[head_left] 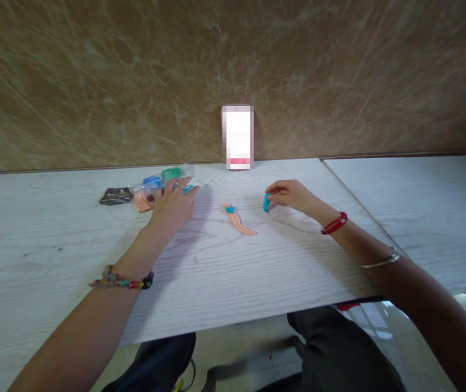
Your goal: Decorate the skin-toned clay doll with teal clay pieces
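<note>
A small doll body (238, 218) in a teal swimsuit lies on the white wood-grain table (233, 261) between my hands, legs pointing right. My right hand (290, 196) pinches a small teal piece (266, 202) at its fingertips, just right of the doll. My left hand (173, 206) rests fingers-down on a clear plastic bag (163, 182) with blue, green and orange pieces, touching a teal bit (188, 189) at its fingertips. That hand wears a ring and a beaded bracelet; whether it grips anything is unclear.
A white card (237, 137) with a red stripe leans against the brown marbled wall (233, 76). A dark crumpled wrapper (115, 195) lies left of the bag. A second tabletop (421, 207) adjoins at the right. My knees show below the table's near edge.
</note>
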`<action>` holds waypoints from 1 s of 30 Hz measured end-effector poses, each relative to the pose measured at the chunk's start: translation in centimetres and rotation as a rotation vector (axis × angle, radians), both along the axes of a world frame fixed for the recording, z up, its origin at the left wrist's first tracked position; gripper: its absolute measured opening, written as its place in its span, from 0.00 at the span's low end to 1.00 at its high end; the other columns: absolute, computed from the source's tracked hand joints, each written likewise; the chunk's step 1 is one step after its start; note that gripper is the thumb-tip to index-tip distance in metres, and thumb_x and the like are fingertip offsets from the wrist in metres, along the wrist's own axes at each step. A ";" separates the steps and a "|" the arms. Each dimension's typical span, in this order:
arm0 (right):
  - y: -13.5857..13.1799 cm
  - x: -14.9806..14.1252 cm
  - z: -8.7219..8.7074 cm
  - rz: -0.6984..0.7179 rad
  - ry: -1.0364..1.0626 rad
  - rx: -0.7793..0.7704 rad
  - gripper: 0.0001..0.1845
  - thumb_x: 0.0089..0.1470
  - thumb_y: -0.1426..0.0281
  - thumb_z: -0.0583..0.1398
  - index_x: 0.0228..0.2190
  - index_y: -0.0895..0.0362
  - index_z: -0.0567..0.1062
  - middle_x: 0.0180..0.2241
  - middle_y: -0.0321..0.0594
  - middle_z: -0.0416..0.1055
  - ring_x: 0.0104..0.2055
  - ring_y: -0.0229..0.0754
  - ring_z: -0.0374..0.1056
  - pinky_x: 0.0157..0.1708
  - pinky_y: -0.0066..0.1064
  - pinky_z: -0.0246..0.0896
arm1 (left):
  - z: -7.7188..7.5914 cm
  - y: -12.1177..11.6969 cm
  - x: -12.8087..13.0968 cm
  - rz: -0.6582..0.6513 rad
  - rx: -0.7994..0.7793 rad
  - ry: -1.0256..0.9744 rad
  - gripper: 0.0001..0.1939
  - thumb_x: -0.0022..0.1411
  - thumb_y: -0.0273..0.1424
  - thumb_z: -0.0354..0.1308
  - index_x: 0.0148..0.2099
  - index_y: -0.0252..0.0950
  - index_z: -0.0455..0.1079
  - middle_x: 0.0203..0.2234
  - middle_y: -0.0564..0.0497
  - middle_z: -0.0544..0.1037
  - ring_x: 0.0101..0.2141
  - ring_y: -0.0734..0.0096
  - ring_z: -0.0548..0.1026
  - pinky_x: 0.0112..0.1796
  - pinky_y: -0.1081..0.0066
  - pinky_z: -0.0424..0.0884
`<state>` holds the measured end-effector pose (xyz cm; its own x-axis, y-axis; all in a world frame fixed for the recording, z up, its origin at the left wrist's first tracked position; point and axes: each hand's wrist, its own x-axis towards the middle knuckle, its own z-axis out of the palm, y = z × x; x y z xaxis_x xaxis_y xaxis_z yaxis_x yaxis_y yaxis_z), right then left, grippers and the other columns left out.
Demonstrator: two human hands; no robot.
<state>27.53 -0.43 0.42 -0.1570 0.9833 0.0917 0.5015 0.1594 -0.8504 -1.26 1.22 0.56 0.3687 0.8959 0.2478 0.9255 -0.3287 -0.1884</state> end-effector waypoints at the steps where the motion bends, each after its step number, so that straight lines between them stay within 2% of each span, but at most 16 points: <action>1: -0.1 -0.4 -0.4 -0.006 -0.083 0.053 0.07 0.42 0.75 0.63 0.29 0.60 0.74 0.24 0.36 0.71 0.24 0.33 0.64 0.25 0.26 0.58 | 0.0 0.0 0.0 -0.004 -0.006 -0.010 0.21 0.60 0.26 0.44 0.54 0.37 0.66 0.58 0.41 0.61 0.57 0.48 0.56 0.47 0.49 0.61; 4: -0.8 -0.9 -0.9 0.051 -0.342 0.261 0.06 0.46 0.76 0.61 0.30 0.59 0.76 0.29 0.40 0.74 0.29 0.36 0.68 0.31 0.29 0.61 | 0.0 0.0 0.3 -0.030 -0.008 -0.036 0.21 0.61 0.27 0.44 0.55 0.37 0.65 0.58 0.42 0.61 0.58 0.49 0.56 0.47 0.50 0.61; 6: -1.3 -0.8 -1.0 0.168 -0.452 0.366 0.07 0.50 0.75 0.59 0.32 0.59 0.77 0.33 0.42 0.75 0.34 0.39 0.69 0.37 0.31 0.63 | 0.1 -0.3 0.7 -0.063 -0.005 -0.028 0.21 0.62 0.28 0.44 0.56 0.37 0.65 0.59 0.42 0.60 0.57 0.50 0.55 0.47 0.51 0.62; 9: -2.0 -0.3 -0.7 0.345 -0.547 0.425 0.11 0.53 0.75 0.56 0.37 0.59 0.78 0.39 0.46 0.75 0.41 0.42 0.69 0.43 0.35 0.63 | 0.3 -0.7 1.4 -0.113 -0.011 -0.010 0.21 0.61 0.28 0.44 0.56 0.37 0.64 0.59 0.42 0.60 0.57 0.50 0.55 0.46 0.53 0.62; 11: -2.3 0.1 -0.6 0.412 -0.575 0.427 0.12 0.52 0.72 0.58 0.39 0.57 0.77 0.42 0.46 0.73 0.44 0.44 0.68 0.44 0.37 0.63 | 0.2 -0.9 1.8 -0.138 -0.016 -0.008 0.21 0.61 0.28 0.45 0.56 0.38 0.64 0.59 0.42 0.59 0.57 0.51 0.55 0.46 0.54 0.62; 14: -2.3 0.2 -0.7 0.384 -0.547 0.419 0.12 0.49 0.70 0.62 0.39 0.56 0.77 0.41 0.45 0.72 0.42 0.43 0.69 0.41 0.35 0.65 | 0.0 -1.0 1.9 -0.161 -0.023 -0.002 0.21 0.61 0.28 0.45 0.56 0.40 0.64 0.59 0.44 0.60 0.58 0.53 0.55 0.47 0.56 0.61; 18: -1.8 -0.6 -1.3 0.277 -0.508 0.422 0.08 0.52 0.75 0.58 0.31 0.58 0.78 0.32 0.43 0.74 0.35 0.40 0.70 0.37 0.32 0.64 | -0.3 -0.8 1.8 -0.165 -0.029 -0.007 0.21 0.62 0.28 0.45 0.56 0.39 0.64 0.59 0.42 0.59 0.58 0.53 0.54 0.46 0.56 0.61; 22: -1.8 -0.9 -1.4 0.193 -0.502 0.431 0.11 0.54 0.76 0.55 0.35 0.59 0.77 0.34 0.45 0.75 0.37 0.41 0.70 0.39 0.33 0.63 | -0.3 -0.7 1.8 -0.161 -0.038 -0.011 0.21 0.62 0.28 0.45 0.57 0.38 0.64 0.59 0.41 0.60 0.58 0.52 0.55 0.46 0.55 0.61; 24: -1.9 -0.6 -1.1 0.201 -0.479 0.406 0.10 0.53 0.76 0.56 0.35 0.60 0.77 0.35 0.45 0.75 0.37 0.41 0.70 0.39 0.33 0.63 | -0.2 -0.7 1.8 -0.158 -0.043 -0.016 0.21 0.62 0.28 0.45 0.57 0.38 0.64 0.58 0.41 0.60 0.58 0.52 0.55 0.46 0.55 0.62; 28: -2.0 0.3 -0.8 0.315 -0.459 0.379 0.09 0.48 0.74 0.61 0.34 0.57 0.78 0.36 0.43 0.74 0.37 0.41 0.69 0.38 0.32 0.64 | -0.1 -0.7 1.7 -0.136 -0.061 -0.005 0.21 0.63 0.28 0.44 0.57 0.38 0.63 0.58 0.41 0.61 0.58 0.52 0.55 0.45 0.56 0.63; 30: -1.8 0.4 -0.9 0.297 -0.462 0.385 0.08 0.48 0.75 0.60 0.32 0.56 0.78 0.35 0.42 0.73 0.35 0.40 0.69 0.36 0.32 0.64 | -0.2 -0.7 1.7 -0.139 -0.062 0.001 0.21 0.63 0.28 0.44 0.57 0.38 0.63 0.58 0.41 0.61 0.58 0.52 0.55 0.46 0.56 0.62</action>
